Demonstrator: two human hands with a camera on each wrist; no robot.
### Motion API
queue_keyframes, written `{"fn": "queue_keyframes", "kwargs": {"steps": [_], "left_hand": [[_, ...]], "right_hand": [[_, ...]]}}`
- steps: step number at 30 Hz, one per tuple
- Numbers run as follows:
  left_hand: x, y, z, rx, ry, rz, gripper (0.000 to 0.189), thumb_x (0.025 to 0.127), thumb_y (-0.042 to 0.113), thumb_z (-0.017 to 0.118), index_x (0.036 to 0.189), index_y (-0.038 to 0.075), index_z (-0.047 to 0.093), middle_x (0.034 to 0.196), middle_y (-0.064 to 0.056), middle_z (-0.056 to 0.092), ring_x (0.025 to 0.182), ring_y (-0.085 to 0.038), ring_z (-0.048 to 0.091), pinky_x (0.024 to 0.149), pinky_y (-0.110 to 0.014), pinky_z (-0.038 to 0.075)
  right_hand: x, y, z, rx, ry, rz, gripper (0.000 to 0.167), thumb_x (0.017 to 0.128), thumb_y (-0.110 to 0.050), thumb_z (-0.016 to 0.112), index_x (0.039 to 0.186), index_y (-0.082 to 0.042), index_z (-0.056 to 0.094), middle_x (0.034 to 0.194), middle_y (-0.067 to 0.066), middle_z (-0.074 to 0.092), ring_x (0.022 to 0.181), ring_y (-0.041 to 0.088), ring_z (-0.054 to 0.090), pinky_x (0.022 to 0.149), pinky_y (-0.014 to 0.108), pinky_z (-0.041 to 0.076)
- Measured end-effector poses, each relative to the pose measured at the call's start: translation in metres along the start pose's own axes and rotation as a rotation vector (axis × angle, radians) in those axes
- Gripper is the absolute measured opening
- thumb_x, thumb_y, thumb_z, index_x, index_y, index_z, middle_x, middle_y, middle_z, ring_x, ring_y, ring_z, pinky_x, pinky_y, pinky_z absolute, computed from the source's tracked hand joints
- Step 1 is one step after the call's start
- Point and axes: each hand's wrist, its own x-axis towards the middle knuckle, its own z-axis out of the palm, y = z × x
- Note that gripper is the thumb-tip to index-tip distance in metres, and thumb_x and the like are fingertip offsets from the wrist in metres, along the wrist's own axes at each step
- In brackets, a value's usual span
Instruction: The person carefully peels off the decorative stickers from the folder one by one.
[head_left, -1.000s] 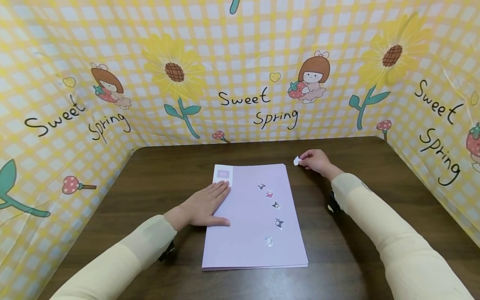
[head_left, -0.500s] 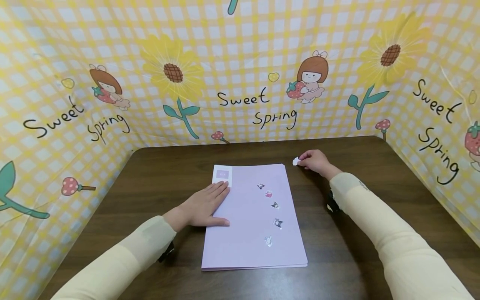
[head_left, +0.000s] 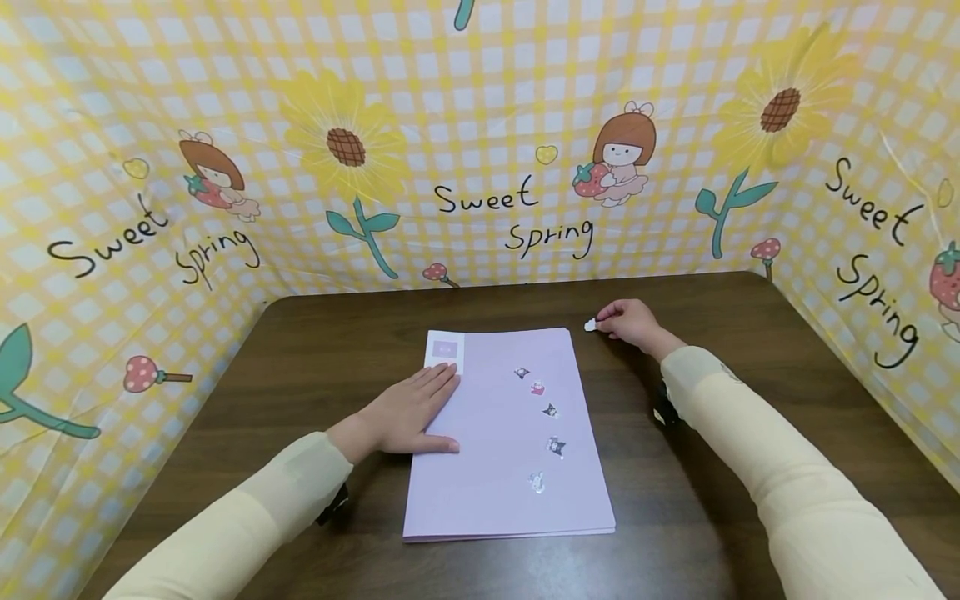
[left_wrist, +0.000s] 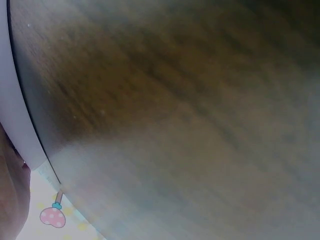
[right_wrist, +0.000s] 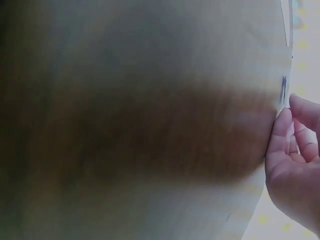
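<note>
My left hand (head_left: 412,408) lies flat, fingers straight, on the left side of a lavender folder or stack of sheets (head_left: 491,500). Its fingertips touch a white label (head_left: 457,340) with a purple square at the top left corner. Beyond the top right corner, my right hand (head_left: 630,323) pinches a small white sticker (head_left: 590,326) between thumb and fingertips, off the paper. In the right wrist view the sticker (right_wrist: 283,90) appears nearly edge-on. Several small cartoon stickers (head_left: 556,447) run down the paper's right half. The left wrist view shows mostly blurred table and the paper's edge (left_wrist: 12,100).
Under everything is a dark brown wooden table (head_left: 300,333). A yellow checked cloth (head_left: 487,108) with flowers and "Sweet Spring" lettering walls it in at the back and both sides. Dark wrist devices (head_left: 663,408) sit under both sleeves.
The white sticker has tilted in my right fingers and looks flatter and narrower now. Both hands have otherwise stayed in place, and the paper has not moved.
</note>
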Motion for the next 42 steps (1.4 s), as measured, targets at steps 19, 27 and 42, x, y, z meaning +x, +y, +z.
{"fn": "queue_keyframes", "kwargs": {"steps": [19,27,42], "left_hand": [[0.0,0.001,-0.001,0.006,-0.011,0.003,0.107,0.085,0.082,0.029,0.153,0.0,0.02,0.16,-0.017,0.014,0.147,-0.029,0.009,0.116,-0.04,0.012],[0.0,0.001,-0.001,0.005,-0.004,0.003,0.107,0.085,0.081,0.03,0.153,0.0,0.02,0.16,-0.017,0.015,0.147,-0.029,0.01,0.116,-0.04,0.012],[0.0,0.001,-0.001,0.003,-0.009,-0.007,0.107,0.084,0.082,0.029,0.154,0.001,0.019,0.16,-0.016,0.014,0.147,-0.028,0.008,0.116,-0.04,0.011]], "right_hand": [[-0.015,-0.024,0.015,0.074,-0.107,-0.018,0.03,0.093,-0.008,0.067,0.115,0.009,0.06,0.1,0.014,0.062,0.088,0.019,0.06,0.079,0.032,0.054],[-0.022,-0.033,0.035,0.092,-0.146,-0.035,0.027,0.092,-0.006,0.067,0.114,0.009,0.062,0.097,0.013,0.062,0.089,0.023,0.061,0.078,0.033,0.054],[-0.029,-0.049,0.077,0.064,-0.272,-0.132,0.025,0.086,-0.007,0.074,0.108,0.002,0.066,0.096,0.01,0.065,0.084,0.02,0.057,0.07,0.027,0.05]]}}
